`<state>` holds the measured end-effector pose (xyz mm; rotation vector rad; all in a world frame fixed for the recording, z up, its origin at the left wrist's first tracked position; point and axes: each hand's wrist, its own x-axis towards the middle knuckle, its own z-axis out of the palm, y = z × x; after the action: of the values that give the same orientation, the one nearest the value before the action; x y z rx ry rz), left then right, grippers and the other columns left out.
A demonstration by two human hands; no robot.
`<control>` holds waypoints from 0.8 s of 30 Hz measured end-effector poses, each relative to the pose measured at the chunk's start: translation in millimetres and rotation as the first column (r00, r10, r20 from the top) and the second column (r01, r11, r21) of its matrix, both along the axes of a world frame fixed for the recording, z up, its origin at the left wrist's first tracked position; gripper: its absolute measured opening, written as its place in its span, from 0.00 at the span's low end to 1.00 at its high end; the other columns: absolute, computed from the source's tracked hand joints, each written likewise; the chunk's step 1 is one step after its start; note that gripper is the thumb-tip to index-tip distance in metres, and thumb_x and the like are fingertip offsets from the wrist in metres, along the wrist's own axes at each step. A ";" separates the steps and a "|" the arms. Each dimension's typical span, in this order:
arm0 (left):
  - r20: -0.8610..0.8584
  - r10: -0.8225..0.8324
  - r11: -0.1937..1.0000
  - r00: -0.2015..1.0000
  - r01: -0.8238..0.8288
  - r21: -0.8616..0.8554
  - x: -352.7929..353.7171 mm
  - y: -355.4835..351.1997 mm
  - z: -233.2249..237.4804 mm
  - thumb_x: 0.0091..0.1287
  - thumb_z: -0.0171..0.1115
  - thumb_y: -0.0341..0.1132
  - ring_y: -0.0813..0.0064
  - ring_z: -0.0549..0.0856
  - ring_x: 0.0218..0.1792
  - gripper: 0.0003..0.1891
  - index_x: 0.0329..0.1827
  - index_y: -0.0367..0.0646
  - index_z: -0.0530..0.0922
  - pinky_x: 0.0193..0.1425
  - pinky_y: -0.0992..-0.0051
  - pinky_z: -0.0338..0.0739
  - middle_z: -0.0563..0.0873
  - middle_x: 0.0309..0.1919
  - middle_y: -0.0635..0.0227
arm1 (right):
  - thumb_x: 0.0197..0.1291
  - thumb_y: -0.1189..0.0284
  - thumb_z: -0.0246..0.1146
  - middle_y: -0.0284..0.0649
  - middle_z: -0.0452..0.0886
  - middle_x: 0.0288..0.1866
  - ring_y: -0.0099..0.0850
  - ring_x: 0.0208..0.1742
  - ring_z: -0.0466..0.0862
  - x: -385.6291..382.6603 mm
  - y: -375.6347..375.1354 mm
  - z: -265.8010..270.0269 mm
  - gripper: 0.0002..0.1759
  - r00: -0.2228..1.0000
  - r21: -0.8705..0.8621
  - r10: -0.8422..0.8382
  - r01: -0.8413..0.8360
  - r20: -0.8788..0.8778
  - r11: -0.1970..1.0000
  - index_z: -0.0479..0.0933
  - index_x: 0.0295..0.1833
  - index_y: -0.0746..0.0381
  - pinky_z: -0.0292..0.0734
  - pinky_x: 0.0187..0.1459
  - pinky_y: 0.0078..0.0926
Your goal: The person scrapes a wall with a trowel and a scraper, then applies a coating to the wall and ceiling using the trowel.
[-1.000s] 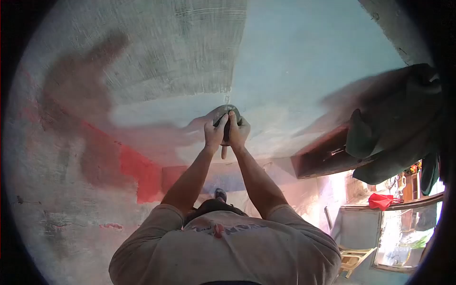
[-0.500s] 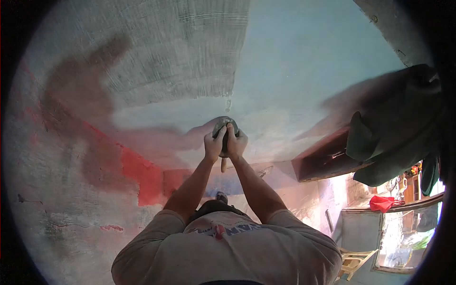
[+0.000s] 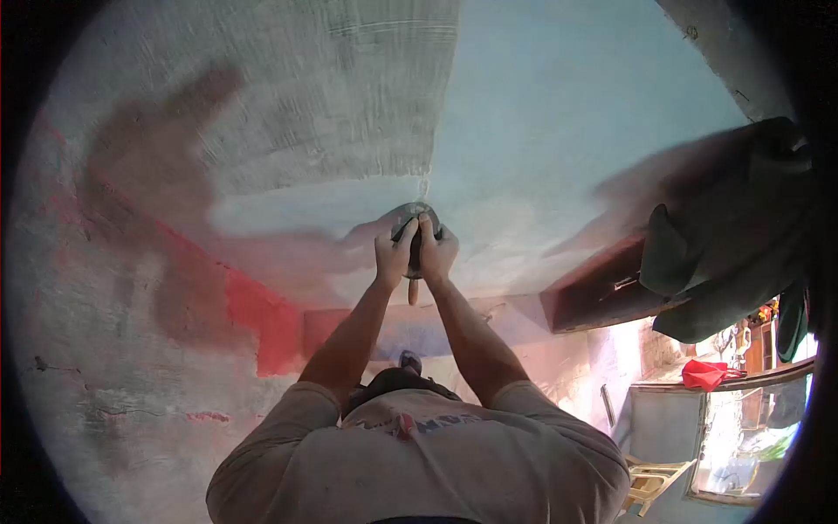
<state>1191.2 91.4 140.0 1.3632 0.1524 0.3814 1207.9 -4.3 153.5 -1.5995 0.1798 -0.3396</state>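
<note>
Both my arms are stretched out to the wall (image 3: 524,113), hands side by side on a dark, rounded tool (image 3: 415,262) with a short tan handle end (image 3: 413,293) poking out below. My left hand (image 3: 392,255) wraps its left side, and my right hand (image 3: 438,252) wraps the right. The thumbs lie close together over its middle. Its top edge is close to a small pale, rough streak (image 3: 423,189) on the blue paint. The tool's wall-facing side is hidden, and its exact kind is something I cannot tell.
Grey scraped plaster (image 3: 349,105) borders the blue paint at upper left. A red patch (image 3: 266,327) marks the lower left wall. Dark cloth (image 3: 698,262) hangs at right, above a red bag (image 3: 704,375) on a ledge. A pale wooden chair (image 3: 655,480) stands lower right.
Both hands and the tool have shifted slightly up the wall, toward the rough streak. The grip looks the same.
</note>
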 end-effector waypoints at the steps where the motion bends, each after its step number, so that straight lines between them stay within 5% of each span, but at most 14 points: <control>1: 0.051 0.017 1.000 0.999 -0.016 -0.002 -0.6 -2.2 -5.3 0.78 0.74 0.40 0.86 0.85 0.39 0.15 0.48 0.33 0.92 0.41 0.73 0.80 0.93 0.37 0.74 | 0.72 0.50 0.75 0.43 0.79 0.20 0.25 0.27 0.74 -1.2 -1.1 -7.8 0.32 1.000 -0.052 -0.024 0.024 -0.004 0.998 0.83 0.30 0.72 0.73 0.31 0.37; 3: 0.012 0.035 0.997 0.999 -0.036 0.062 -9.6 -2.0 -21.5 0.79 0.73 0.41 0.85 0.85 0.39 0.15 0.48 0.34 0.92 0.42 0.74 0.81 0.93 0.37 0.73 | 0.71 0.51 0.75 0.46 0.78 0.19 0.27 0.26 0.74 -9.7 -3.3 -31.2 0.32 0.997 -0.155 -0.072 0.068 -0.020 0.986 0.82 0.29 0.72 0.73 0.31 0.39; 5: 0.070 0.085 0.992 0.994 -0.091 0.083 -10.4 -5.9 -10.9 0.79 0.73 0.41 0.85 0.85 0.37 0.15 0.47 0.34 0.92 0.42 0.75 0.81 0.92 0.36 0.73 | 0.71 0.51 0.76 0.47 0.79 0.19 0.27 0.25 0.74 -5.9 2.1 -23.2 0.32 0.999 -0.041 -0.053 0.053 0.007 0.998 0.82 0.29 0.72 0.73 0.31 0.40; 9: -0.068 -0.062 0.998 0.996 0.062 -0.003 4.7 8.4 -3.6 0.77 0.74 0.43 0.81 0.86 0.36 0.18 0.49 0.33 0.92 0.42 0.71 0.82 0.93 0.35 0.69 | 0.72 0.51 0.75 0.46 0.81 0.21 0.27 0.27 0.75 2.3 1.1 -3.1 0.32 0.999 -0.065 -0.042 0.042 -0.004 0.997 0.84 0.30 0.72 0.73 0.31 0.38; 11: -0.042 0.000 0.999 0.999 0.001 0.032 -0.2 3.0 -12.2 0.78 0.74 0.43 0.81 0.87 0.37 0.17 0.50 0.32 0.92 0.43 0.70 0.83 0.93 0.36 0.68 | 0.74 0.50 0.73 0.42 0.81 0.23 0.24 0.30 0.74 -1.0 -0.9 -11.5 0.31 0.999 -0.157 -0.044 0.043 -0.004 0.987 0.85 0.33 0.71 0.73 0.32 0.36; 12: -0.023 0.025 0.998 0.999 -0.024 0.055 -7.9 0.0 -16.6 0.78 0.73 0.42 0.81 0.87 0.37 0.17 0.50 0.32 0.92 0.42 0.70 0.82 0.93 0.35 0.69 | 0.71 0.51 0.76 0.47 0.83 0.22 0.29 0.27 0.78 -9.1 2.6 -15.0 0.31 0.998 0.010 -0.061 0.061 0.013 0.998 0.85 0.31 0.72 0.75 0.33 0.39; 14: 0.101 0.087 0.995 0.991 -0.091 0.033 -9.3 -8.4 -17.6 0.78 0.73 0.42 0.81 0.86 0.36 0.17 0.49 0.32 0.92 0.41 0.71 0.82 0.93 0.35 0.70 | 0.70 0.50 0.75 0.49 0.83 0.22 0.31 0.27 0.78 -12.1 0.6 -22.3 0.31 0.998 -0.049 -0.042 0.040 -0.038 0.998 0.86 0.32 0.72 0.76 0.33 0.40; 19: -0.049 -0.035 0.999 0.998 0.036 0.009 -3.6 5.0 12.7 0.79 0.73 0.41 0.83 0.86 0.37 0.16 0.49 0.33 0.92 0.41 0.71 0.82 0.93 0.35 0.70 | 0.69 0.49 0.76 0.52 0.82 0.21 0.32 0.25 0.78 11.4 -0.2 -13.9 0.33 1.000 -0.064 -0.028 0.027 -0.010 0.998 0.84 0.30 0.72 0.76 0.33 0.42; 22: 0.015 0.004 0.987 1.000 -0.006 0.163 -11.7 2.5 13.2 0.79 0.72 0.41 0.83 0.86 0.37 0.16 0.48 0.33 0.92 0.41 0.71 0.82 0.93 0.35 0.71 | 0.71 0.52 0.75 0.42 0.80 0.21 0.26 0.26 0.74 -6.4 -0.7 -12.7 0.31 0.999 -0.086 -0.040 0.038 -0.020 0.996 0.84 0.30 0.71 0.72 0.30 0.37; 24: 0.070 0.052 0.996 0.996 -0.057 0.069 -10.8 -3.1 13.0 0.79 0.72 0.42 0.82 0.86 0.37 0.16 0.48 0.33 0.92 0.42 0.71 0.82 0.93 0.35 0.71 | 0.73 0.53 0.75 0.37 0.79 0.21 0.23 0.27 0.72 -10.1 -0.2 -20.9 0.29 0.999 -0.089 -0.040 0.037 -0.035 0.995 0.83 0.30 0.71 0.71 0.30 0.34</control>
<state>1180.5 88.3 152.9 1.4165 0.1210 0.4822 1197.8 -4.6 132.5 -1.6920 0.2268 -0.3523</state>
